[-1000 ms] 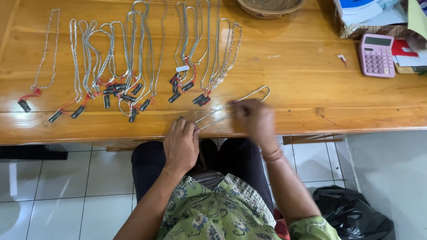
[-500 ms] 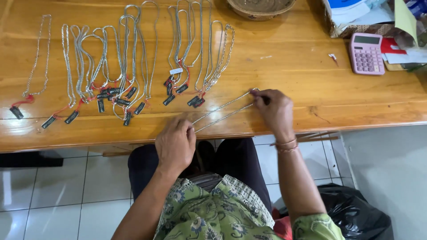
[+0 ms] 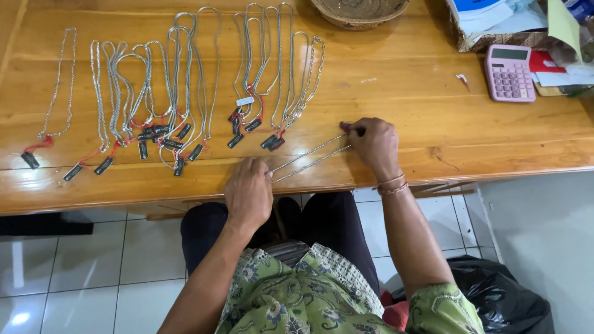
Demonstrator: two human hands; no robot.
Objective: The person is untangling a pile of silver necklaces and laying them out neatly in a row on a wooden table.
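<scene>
Left hand at near edge of worktop, fingers closed on one end of silver chain. Chain stretched taut in two strands, running diagonally across worktop to right hand, fingers pinched shut on far end. Further back, left of centre: rows of tagged silver chains laid out side by side. Far right: pink calculator beside stacked papers. Far edge, centre: woven basket, partly cut off.
</scene>
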